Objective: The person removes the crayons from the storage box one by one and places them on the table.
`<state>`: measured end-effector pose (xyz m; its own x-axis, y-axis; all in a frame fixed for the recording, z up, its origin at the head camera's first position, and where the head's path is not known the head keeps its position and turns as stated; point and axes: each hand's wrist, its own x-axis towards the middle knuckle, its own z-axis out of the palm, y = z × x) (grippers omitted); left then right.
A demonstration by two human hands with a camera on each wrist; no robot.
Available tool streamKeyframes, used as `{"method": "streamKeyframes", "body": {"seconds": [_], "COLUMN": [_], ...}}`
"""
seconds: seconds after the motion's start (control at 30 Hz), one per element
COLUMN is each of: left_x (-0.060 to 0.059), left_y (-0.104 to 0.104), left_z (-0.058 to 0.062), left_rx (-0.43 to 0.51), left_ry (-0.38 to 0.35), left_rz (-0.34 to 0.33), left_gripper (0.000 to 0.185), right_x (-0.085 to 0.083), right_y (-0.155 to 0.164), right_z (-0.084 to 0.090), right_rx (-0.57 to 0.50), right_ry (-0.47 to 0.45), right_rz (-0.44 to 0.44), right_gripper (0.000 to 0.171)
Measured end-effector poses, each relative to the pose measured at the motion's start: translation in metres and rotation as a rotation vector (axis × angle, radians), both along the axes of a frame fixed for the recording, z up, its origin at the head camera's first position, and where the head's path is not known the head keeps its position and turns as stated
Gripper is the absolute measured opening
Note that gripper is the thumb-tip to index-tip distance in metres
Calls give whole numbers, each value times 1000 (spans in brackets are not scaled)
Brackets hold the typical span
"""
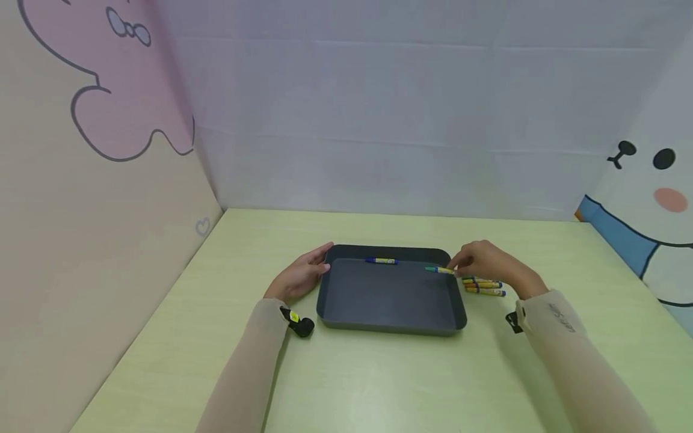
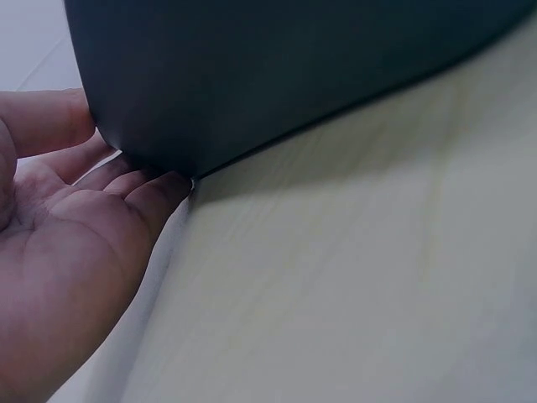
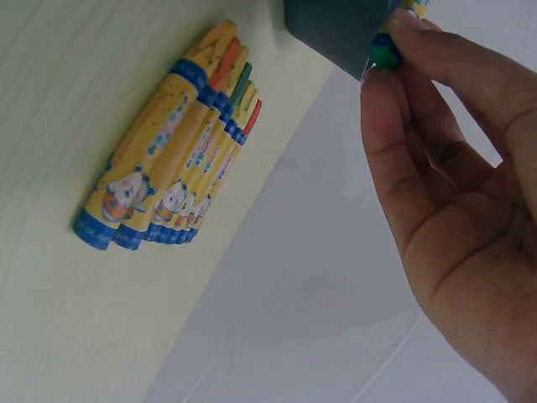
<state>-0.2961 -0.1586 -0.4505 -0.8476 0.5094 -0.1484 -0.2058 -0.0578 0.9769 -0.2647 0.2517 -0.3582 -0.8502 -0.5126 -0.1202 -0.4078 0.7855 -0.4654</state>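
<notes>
A dark grey rectangular tray (image 1: 391,297) lies on the table. At its left side my left hand (image 1: 299,276) grips the rim, thumb over the edge; in the left wrist view the fingers (image 2: 155,197) touch the tray's outer wall. My right hand (image 1: 482,263) pinches a green crayon (image 1: 440,270) between thumb and fingertips over the tray's back right corner; its green end (image 3: 386,56) shows in the right wrist view. Inside the tray, along the back, lies a dark blue crayon (image 1: 381,261). Several yellow-wrapped crayons (image 1: 485,292) lie side by side just right of the tray.
The pale wooden table (image 1: 373,385) extends around the tray. A white cloth backdrop (image 1: 368,126) hangs behind it, with printed cartoon panels at left and right. In the right wrist view the row of crayons (image 3: 138,155) rests below the right hand.
</notes>
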Motion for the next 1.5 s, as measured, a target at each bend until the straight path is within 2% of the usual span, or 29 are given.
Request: {"method": "streamKeyframes", "body": {"seconds": [0.33,0.53,0.97,1.23,1.5], "left_x": [1,1,1,1,1], "left_y": [1,2,1,1,1], "left_z": [0,0,-1,-3,-3], "left_rx": [-5,-15,-7,12,22], "left_ry": [12,-5,-5,-3,-5], "left_rz": [-5,14,4,1,4], "left_gripper": [68,67,67,67,67], "right_x": [5,6,11,15,17], "right_y": [18,31,52,60,69], "right_z": [-1,-2,-8,-21,-29], "right_rx": [-28,-33,-12,-91,-32], "right_ry": [-22,-40,-171,-188,-169], "right_rz": [-31,-39,-83,-70,-79], "right_gripper": [20,21,26,24,24]}}
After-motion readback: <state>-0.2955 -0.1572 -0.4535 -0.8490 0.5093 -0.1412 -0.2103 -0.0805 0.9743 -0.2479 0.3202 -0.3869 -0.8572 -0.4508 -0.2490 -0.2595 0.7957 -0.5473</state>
